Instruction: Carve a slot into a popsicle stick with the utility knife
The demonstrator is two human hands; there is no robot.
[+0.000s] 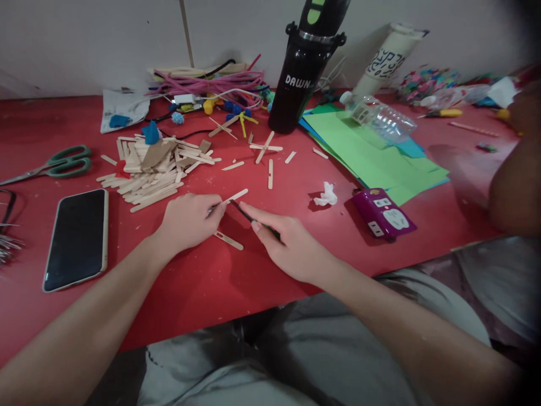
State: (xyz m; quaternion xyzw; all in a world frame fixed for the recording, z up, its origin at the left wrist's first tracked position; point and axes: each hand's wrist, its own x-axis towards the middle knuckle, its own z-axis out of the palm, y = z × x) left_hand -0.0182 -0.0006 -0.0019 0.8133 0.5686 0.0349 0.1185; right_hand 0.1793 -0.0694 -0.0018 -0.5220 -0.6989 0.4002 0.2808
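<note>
My left hand (192, 220) is closed on a pale wooden craft stick (239, 195), whose end sticks out past the fingertips. A small dark sliver shows at those fingers, too little to name. In my right hand (291, 242) is a slim, dark craft knife (243, 211), gripped with the index finger along it. The knife's tip is at the stick, close to my left fingertips. A second craft stick (229, 241), with a slot in it, lies on the red table (181, 293) just below, between the hands. Crossed sticks (266, 148) and loose pieces lie beyond.
A pile of craft sticks (147, 172), scissors (67, 163) and a phone (77, 239) lie left. Behind stands a black bottle (296, 84). Green paper (359, 146), a plastic bottle (384, 118) and a purple socket adapter (382, 214) lie right. Another person's arm (515, 175) rests far right.
</note>
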